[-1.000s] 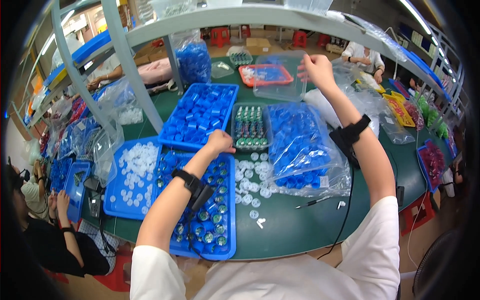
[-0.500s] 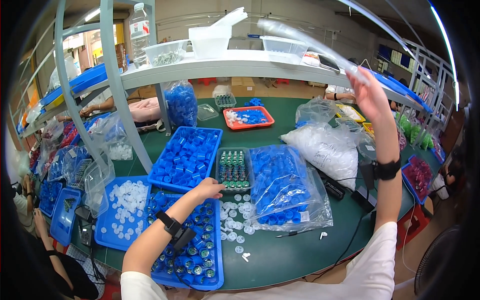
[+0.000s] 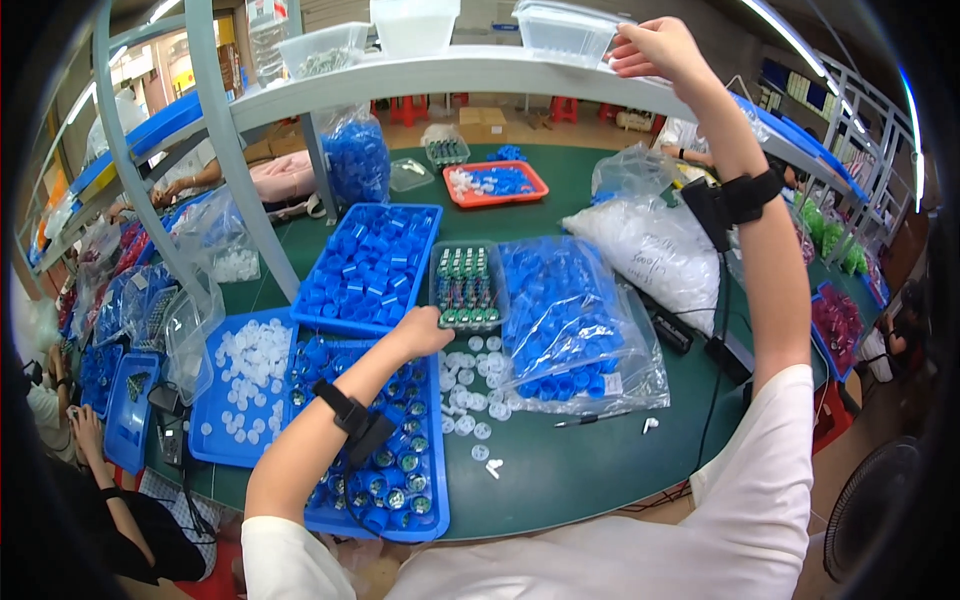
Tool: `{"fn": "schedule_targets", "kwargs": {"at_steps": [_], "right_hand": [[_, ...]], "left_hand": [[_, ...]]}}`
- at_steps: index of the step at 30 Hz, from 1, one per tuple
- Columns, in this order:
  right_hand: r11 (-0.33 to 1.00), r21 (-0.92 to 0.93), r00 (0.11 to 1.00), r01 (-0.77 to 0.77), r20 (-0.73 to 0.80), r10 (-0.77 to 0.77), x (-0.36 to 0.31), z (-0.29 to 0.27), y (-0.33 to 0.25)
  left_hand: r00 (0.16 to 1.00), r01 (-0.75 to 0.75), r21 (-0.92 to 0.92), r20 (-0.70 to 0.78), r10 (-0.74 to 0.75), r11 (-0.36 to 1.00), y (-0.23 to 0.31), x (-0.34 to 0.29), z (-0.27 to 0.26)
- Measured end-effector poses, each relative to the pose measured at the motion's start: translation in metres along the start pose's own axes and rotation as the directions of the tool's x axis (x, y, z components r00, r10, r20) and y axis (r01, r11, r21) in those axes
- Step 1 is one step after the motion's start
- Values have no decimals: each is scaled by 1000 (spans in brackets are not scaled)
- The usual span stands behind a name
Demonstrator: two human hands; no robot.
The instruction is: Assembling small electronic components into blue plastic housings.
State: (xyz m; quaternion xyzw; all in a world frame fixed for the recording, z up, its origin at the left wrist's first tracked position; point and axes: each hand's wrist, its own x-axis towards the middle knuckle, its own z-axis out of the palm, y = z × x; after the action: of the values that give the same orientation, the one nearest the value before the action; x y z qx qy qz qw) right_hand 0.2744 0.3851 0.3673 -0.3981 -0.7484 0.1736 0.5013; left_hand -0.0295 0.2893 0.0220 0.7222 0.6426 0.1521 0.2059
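"What is the right hand (image 3: pixel 660 50) doing?"
"Its fingers pinch the edge of a clear lid (image 3: pixel 568 14); a clear tub (image 3: pixel 556 42) sits just below and left of them."
"And the left hand (image 3: pixel 425 333)?"
"Curled; I cannot tell its grip. Circuit boards (image 3: pixel 467 285) lie just beyond, rightward of those fingers."

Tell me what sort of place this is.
Most likely a small-parts assembly workshop: heaped blue plastic cups, rows of green circuit boards, and another person's hand at the left suggest it.
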Motion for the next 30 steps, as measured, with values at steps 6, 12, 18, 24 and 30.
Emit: {"fn": "schedule_targets", "kwargs": {"at_steps": [6, 12, 18, 24, 30], "right_hand": [[734, -616, 953, 286, 106, -283, -66, 36, 10], [813, -355, 608, 461, 794, 2, -165, 160, 95], [819, -363, 620, 444, 784, 11, -200, 241, 171], [897, -256, 504, 361, 862, 43, -181, 253, 193], [886, -333, 574, 324, 813, 96, -187, 258, 184]], "left_hand": [[997, -73, 101, 36, 70, 992, -6, -2, 6], [995, -99, 187, 37, 93, 977, -4, -14, 11], [990, -133, 130, -33, 139, 982, 12, -39, -2], [981, -194, 11, 19, 194, 981, 40, -84, -37], [936, -348, 190, 115, 332, 918, 45, -110, 23]]}}
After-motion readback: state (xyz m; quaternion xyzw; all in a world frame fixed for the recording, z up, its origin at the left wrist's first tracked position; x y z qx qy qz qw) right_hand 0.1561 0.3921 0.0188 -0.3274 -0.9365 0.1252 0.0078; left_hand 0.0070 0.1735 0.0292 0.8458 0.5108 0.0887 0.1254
